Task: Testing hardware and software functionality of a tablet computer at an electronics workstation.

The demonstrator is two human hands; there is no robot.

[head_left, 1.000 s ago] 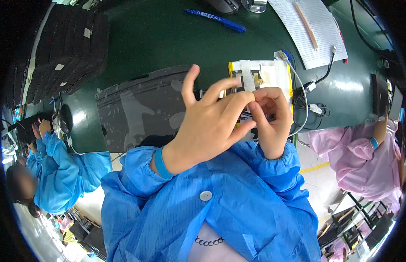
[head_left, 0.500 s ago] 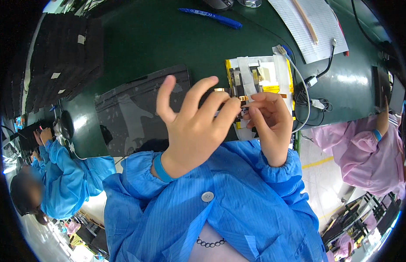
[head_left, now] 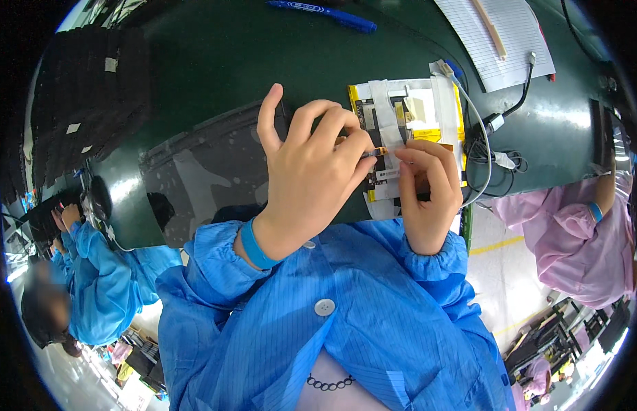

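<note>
Left hand (head_left: 311, 178) shifted lower | yellow-edged taped board (head_left: 407, 116) | white lined sheet (head_left: 500, 38)

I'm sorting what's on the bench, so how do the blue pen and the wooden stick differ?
The pen is blue and lies on the bare green table; the stick is pale wood and lies on the lined paper. The pen runs nearly across the view; the stick slants steeply. Both are slim, lie flat and are out of either hand's reach.

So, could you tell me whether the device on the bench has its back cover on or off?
Off: the device lies open, with circuit board, yellow tape and white strips exposed.
</note>
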